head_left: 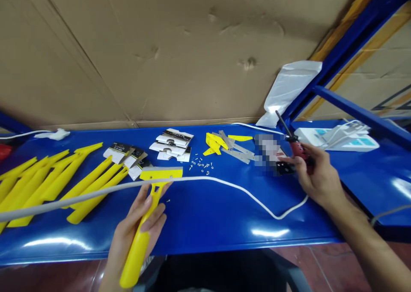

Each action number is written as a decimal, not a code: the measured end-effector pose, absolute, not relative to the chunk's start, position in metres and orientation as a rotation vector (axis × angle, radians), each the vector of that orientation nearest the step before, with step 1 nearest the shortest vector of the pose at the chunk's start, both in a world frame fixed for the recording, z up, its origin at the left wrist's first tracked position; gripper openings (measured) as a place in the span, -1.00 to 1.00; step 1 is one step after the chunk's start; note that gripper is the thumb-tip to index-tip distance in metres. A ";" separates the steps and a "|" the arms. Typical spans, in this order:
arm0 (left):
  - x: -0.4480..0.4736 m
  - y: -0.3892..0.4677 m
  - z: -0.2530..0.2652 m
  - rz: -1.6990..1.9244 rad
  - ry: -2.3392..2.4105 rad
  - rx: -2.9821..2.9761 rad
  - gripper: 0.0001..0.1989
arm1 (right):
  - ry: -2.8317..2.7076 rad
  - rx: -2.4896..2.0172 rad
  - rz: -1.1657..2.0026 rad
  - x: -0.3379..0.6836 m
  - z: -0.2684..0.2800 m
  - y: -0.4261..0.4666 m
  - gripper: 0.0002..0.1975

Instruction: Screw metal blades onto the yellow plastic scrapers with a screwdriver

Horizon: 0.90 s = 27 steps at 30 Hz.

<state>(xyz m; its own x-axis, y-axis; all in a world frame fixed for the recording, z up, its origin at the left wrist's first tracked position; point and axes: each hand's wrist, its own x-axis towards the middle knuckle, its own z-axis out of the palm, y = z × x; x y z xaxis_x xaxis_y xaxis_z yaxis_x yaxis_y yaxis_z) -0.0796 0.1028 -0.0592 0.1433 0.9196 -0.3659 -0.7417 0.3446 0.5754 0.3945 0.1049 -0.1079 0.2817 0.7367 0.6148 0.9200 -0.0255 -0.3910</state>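
Observation:
In my left hand [127, 224], fingers wrapped round its handle, is a yellow scraper [137, 252] with a metal strip along its wide head. The head tilts up and away from me. My right hand [323, 181] grips a red-handled screwdriver [297, 150], its dark shaft pointing up and left. Small screws and nuts [203, 165] lie scattered beyond the scraper head. Behind them are loose yellow plates [216, 143] and grey metal blades [239, 151]. Beside the right hand lies a dark printed card [284, 168], partly blurred.
Several yellow scraper handles [58, 183] lie at the left, near printed cards [138, 158]. More cards [173, 143] are stacked mid-table. A white cable [224, 184] crosses the blue table [218, 223]. A plastic bag [292, 86] and a white power strip [359, 143] are at the right.

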 end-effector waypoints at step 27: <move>-0.083 0.101 -0.067 1.281 0.573 0.443 -0.63 | -1.691 -1.726 -0.343 0.382 -0.100 0.112 -0.38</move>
<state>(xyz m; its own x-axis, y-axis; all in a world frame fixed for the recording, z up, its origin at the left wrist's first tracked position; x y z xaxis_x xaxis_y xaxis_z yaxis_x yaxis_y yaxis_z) -0.0835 0.1006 -0.0673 0.1806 0.9718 -0.1516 -0.7605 0.2358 0.6050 0.3818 0.1119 -0.1005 0.1182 0.7739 0.6222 0.9552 0.0826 -0.2843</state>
